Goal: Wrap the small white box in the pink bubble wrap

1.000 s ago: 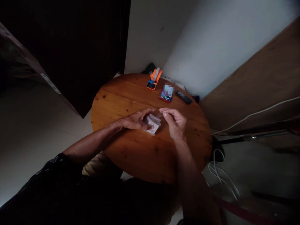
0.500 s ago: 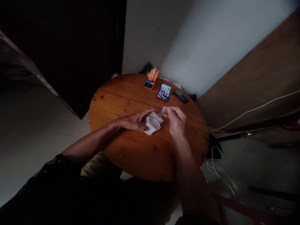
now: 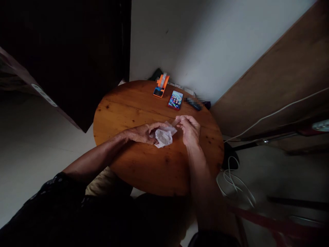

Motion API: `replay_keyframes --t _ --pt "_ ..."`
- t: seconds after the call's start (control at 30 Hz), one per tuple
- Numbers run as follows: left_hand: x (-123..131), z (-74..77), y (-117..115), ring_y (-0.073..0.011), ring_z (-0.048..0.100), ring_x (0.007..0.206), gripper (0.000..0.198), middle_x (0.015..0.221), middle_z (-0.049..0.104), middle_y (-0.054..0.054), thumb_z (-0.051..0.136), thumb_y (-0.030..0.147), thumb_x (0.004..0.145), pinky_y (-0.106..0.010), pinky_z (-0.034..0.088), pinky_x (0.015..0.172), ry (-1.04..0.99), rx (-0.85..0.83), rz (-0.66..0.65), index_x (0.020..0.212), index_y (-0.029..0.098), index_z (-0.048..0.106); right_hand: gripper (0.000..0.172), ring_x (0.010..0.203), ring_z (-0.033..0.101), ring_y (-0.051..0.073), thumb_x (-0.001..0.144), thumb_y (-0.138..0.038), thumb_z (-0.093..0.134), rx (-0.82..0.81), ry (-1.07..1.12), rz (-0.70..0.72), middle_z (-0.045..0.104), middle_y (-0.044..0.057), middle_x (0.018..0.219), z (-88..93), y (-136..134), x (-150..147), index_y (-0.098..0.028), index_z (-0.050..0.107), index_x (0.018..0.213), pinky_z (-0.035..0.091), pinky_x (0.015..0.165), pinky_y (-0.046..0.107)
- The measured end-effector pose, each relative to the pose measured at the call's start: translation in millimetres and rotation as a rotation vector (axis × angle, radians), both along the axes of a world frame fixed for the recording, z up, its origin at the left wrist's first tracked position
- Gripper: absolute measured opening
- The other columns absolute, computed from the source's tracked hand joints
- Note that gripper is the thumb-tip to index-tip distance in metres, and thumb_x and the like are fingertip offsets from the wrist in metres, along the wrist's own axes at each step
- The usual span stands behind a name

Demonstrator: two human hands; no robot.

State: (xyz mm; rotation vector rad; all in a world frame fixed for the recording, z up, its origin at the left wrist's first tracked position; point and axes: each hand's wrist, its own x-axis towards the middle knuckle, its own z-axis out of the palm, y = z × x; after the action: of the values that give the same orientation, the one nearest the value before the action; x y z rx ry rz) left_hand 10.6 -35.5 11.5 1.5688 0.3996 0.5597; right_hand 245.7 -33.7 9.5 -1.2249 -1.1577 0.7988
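Note:
A small white plastic packet (image 3: 164, 137), with crumpled, partly see-through wrapping, is held over the middle of the round wooden table (image 3: 144, 164). My left hand (image 3: 142, 133) grips it from the left, thumb in front and fingers behind. At the packet's upper right, my right hand (image 3: 189, 128) has thumb and fingertips pinched on a thin, pale translucent strip (image 3: 176, 121). The strip reaches down to the wrapping; whether it is joined to it I cannot tell. What the packet contains is hidden.
Toward the table's back are an orange stand-like object (image 3: 161, 85), a red-edged phone (image 3: 175, 100) with its screen lit, and a dark, partly blurred object (image 3: 193, 103). The wall (image 3: 164, 48) rises behind. White cable (image 3: 235, 180) lies coiled on the floor at right.
The packet has turned in my left hand, so its wrapping now bulges toward me and the pink print is hidden. My right hand keeps its pinch. The whole view has shifted slightly.

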Motion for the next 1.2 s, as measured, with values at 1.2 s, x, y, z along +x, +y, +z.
replay_keyframes --t 1.2 --pt "4 -5.8 7 -0.0204 0.069 0.105 0.043 0.110 0.074 -0.006 0.079 0.019 0.073 -0.039 0.047 0.104 0.007 -0.270 0.209 0.114 0.018 0.066 0.044 0.074 0.065 0.018 0.071 -0.052 0.076 0.014 -0.151 -0.030 0.069 0.001 0.085 -8.3 6 2 -0.024 0.063 0.102 0.053 0.062 0.031"
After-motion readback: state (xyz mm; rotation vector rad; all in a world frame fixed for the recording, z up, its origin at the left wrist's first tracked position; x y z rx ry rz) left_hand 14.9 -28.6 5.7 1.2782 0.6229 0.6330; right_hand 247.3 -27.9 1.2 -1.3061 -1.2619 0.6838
